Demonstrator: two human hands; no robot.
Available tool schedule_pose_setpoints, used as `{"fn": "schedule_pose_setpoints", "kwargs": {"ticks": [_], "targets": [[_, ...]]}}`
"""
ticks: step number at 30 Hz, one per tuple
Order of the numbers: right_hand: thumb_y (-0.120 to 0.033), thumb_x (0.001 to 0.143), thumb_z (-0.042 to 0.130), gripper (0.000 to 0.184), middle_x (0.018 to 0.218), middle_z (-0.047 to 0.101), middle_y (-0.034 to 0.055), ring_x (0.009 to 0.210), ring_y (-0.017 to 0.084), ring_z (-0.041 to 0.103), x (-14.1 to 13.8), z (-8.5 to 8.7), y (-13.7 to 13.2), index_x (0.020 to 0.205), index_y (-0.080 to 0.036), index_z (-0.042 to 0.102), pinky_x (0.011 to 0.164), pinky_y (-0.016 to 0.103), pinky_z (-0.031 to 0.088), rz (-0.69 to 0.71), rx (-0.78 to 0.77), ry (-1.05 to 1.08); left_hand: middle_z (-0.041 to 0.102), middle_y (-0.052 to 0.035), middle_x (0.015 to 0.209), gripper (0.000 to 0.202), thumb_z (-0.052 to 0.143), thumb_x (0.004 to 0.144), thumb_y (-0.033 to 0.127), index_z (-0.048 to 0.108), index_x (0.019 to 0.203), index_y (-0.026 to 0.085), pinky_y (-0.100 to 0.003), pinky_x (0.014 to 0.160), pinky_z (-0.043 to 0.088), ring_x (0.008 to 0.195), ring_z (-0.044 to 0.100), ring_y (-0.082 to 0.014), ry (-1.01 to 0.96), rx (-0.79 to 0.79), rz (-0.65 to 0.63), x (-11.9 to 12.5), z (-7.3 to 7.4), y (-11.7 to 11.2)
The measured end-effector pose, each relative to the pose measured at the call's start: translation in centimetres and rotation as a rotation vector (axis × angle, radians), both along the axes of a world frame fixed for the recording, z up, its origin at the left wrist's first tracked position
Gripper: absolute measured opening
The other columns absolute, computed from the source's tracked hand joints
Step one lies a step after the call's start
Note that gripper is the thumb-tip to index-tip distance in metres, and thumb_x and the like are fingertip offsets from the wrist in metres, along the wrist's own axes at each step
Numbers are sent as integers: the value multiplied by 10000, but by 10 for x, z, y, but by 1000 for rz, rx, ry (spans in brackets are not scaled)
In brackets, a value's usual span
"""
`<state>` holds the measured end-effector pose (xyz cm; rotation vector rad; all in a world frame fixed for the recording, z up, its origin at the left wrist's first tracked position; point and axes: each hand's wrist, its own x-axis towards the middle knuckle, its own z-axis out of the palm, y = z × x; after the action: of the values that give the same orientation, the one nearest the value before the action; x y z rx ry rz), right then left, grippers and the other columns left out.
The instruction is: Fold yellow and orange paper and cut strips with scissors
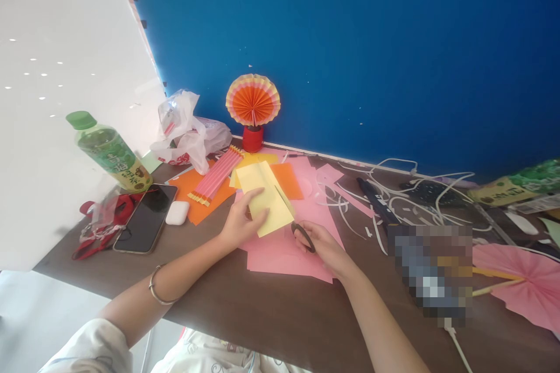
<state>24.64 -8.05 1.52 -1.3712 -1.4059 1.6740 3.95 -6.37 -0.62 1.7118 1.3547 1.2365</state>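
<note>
My left hand holds a sheet of yellow paper by its lower left edge, thumb on top, fingers closed on it. My right hand grips black-handled scissors, whose blades meet the paper's lower right edge. The yellow paper lies over pink paper sheets on the dark brown table.
An orange and yellow paper fan stands in a red cup by the blue wall. A green bottle, phone, white earbud case, plastic bag, pleated pink paper, white cables and a pink fan surround the hands.
</note>
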Motion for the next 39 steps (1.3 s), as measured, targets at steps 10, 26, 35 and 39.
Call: {"fn": "schedule_pose_setpoints", "kwargs": {"ticks": [10,26,35,39], "targets": [[-478,725,582,316,557,367,-56,501,94,357,-1,2,0,646,-205,443,552,268,328,14,4,-4,641,-60,990,414,586,764,280,518,1166,213,-290,674,507,859,612,-205,5,9,6,0,-2,1],[-472,740,575,338,542,425,-40,536,113,373,0,2,1,611,-208,408,569,270,296,21,6,23,580,-89,1155,465,564,793,305,451,1229,189,-279,762,510,932,602,-188,-86,-41,-136,3,-8,-4],[-567,756,528,386,590,439,-31,533,102,352,4,1,1,676,-192,486,547,257,264,46,35,16,539,-104,1223,480,559,807,300,431,1255,184,-296,820,509,1031,569,-211,-127,-55,-230,8,-4,-12],[-557,763,528,367,591,415,-34,528,99,327,5,-2,0,721,-193,518,539,256,257,23,52,31,554,-97,1194,465,555,810,286,433,1247,188,-297,817,510,990,584,-198,-133,-41,-257,9,-3,-14]]}}
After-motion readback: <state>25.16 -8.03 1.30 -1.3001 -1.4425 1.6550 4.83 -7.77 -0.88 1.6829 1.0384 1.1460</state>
